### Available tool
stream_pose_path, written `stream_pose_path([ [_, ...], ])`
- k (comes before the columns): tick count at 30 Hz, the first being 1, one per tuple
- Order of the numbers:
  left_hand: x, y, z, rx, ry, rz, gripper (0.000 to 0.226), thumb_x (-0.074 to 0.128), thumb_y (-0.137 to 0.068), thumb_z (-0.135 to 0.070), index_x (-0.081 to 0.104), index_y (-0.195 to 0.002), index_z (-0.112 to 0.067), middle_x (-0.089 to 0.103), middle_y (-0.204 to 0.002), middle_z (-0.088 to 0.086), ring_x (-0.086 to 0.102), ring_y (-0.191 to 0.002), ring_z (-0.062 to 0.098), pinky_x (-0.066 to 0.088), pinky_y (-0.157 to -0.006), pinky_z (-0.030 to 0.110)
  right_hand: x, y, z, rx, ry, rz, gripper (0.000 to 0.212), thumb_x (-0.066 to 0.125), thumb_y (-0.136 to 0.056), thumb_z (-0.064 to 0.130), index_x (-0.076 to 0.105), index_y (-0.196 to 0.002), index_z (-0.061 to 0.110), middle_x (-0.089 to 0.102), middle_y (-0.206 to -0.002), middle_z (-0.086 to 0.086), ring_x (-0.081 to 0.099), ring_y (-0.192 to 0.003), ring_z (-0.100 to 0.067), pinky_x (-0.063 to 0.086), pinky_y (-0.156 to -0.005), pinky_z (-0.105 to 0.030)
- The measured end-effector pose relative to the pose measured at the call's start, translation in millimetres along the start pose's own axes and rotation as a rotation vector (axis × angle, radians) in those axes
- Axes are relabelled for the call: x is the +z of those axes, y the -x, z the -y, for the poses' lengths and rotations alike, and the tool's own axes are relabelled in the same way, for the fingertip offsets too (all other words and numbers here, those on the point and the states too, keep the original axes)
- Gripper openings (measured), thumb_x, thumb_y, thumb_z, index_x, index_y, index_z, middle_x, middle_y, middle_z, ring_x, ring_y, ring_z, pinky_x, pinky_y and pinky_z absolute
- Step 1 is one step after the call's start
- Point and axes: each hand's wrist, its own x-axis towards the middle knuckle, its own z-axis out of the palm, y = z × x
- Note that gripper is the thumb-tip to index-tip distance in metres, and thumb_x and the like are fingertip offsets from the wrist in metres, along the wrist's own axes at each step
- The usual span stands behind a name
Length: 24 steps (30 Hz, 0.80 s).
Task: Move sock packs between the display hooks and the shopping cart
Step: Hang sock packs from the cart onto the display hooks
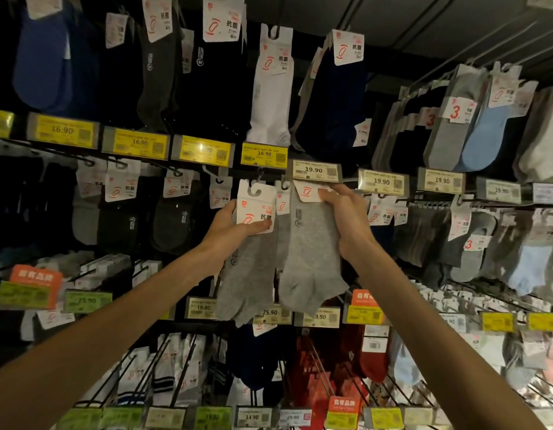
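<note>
While your left hand [230, 226] pinches one grey sock pack's white card [256, 209], your right hand [346, 218] grips another grey sock pack [309, 259] just right.

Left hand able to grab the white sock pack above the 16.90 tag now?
Probably not yet: the left hand grips a grey sock pack. The white sock pack hangs unobstructed above it; only the full hand is in the way.

The white card header [256, 209] of a grey sock pack [250, 274] reads 抗菌. Yellow shelf price tags [264, 153] show 16.90; the white paper price tags [313, 170] show 19.90. A white hanging card [454, 112] bears a red 3. An orange sign [36, 276] perhaps reads 自有品牌.
</note>
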Motion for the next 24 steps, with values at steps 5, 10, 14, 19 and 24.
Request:
stream_pose_path([
  [5,4.1,1.0,2.0,-0.009,0.001,0.004,0.053,0.082,-0.078,-0.017,0.059,-0.126,-0.021,0.069,-0.113,-0.005,0.064,-0.104,0.009,0.051,-0.081,0.022,-4.3,7.3,-13.4,-0.020,-0.029,0.008,0.026,0.058,-0.096,0.013,0.062,-0.114,0.031,0.070,-0.092,0.010,0.071,-0.082,-0.005,0.060,-0.072,-0.027],
  [10,8.2,2.2,-2.3,-0.002,0.008,0.020,0.051,0.081,-0.079,-0.015,0.058,-0.124,-0.022,0.070,-0.109,-0.008,0.065,-0.101,0.006,0.049,-0.073,0.016,-1.0,4.7,-13.5,0.045,-0.118,0.025,0.029,0.057,-0.096,0.009,0.060,-0.115,0.030,0.071,-0.102,0.004,0.069,-0.095,-0.013,0.059,-0.081,-0.033],
  [14,9.7,4.5,-6.7,0.029,-0.006,0.022,0.063,0.082,-0.078,-0.015,0.050,-0.132,-0.024,0.068,-0.113,-0.007,0.064,-0.108,0.011,0.051,-0.080,0.021,1.9,1.1,-6.2,0.027,-0.068,0.129,0.036,0.050,-0.096,0.000,0.057,-0.119,0.026,0.071,-0.105,0.002,0.069,-0.097,-0.014,0.058,-0.077,-0.032],
  [19,12.3,12.9,-6.1,0.256,-0.057,0.074,0.099,0.077,-0.082,-0.008,0.015,-0.151,-0.044,0.058,-0.126,-0.028,0.058,-0.118,0.001,0.050,-0.092,0.019,2.6,-1.3,-5.2,0.015,-0.050,0.169,0.036,0.046,-0.097,-0.003,0.058,-0.125,0.016,0.068,-0.116,-0.005,0.066,-0.105,-0.018,0.058,-0.085,-0.034],
  [24,15.7,9.9,-4.6,0.292,-0.163,0.113,0.049,0.070,-0.089,-0.015,0.060,-0.135,-0.028,0.065,-0.126,-0.014,0.056,-0.125,0.009,0.047,-0.104,0.034,1.4,-8.3,-9.1,0.048,-0.119,0.142,0.028,0.055,-0.095,0.003,0.062,-0.120,0.013,0.071,-0.109,-0.007,0.070,-0.096,-0.019,0.059,-0.073,-0.032],
])
